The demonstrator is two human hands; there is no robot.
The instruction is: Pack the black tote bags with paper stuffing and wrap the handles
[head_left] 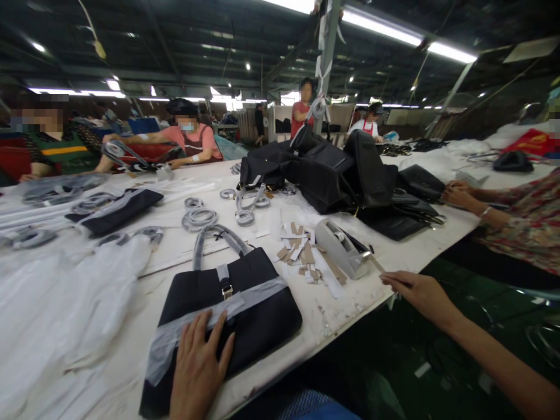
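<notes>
Two hands worked at a long white table [332,318]. At its far left, loose plastic sheets [65,303] lay heaped, with a wrapped bag [116,210] behind them and grey coils [199,217] a little further right. Two co-workers [192,140] sat across the table there, arms resting on it.

The left hand [199,364] lay flat, palm down, on the near part of a black handbag [262,326]. Its fingers [221,329] were apart and stretched out, gripping nothing, with the tips on a clear plastic band [258,297] that ran slantwise across the handbag's front. The handbag lay on its side near the table's front edge, its wrapped handle [219,233] pointing away and a metal buckle [226,290] at the middle of its top edge.

Just right of the handbag, paper scraps [306,254] were scattered on the table, touching a grey dispenser [343,248]. A strip of tape [377,265] ran from the dispenser's near end to the right hand [420,291], which hung past the table's edge. That hand's fingers [394,279] were together, pinched on the tape's free end.

Behind the dispenser, a pile of black bags [341,169] covered the middle of the table. At far right, another person's hands [457,195] rested against the pile's edge.
</notes>
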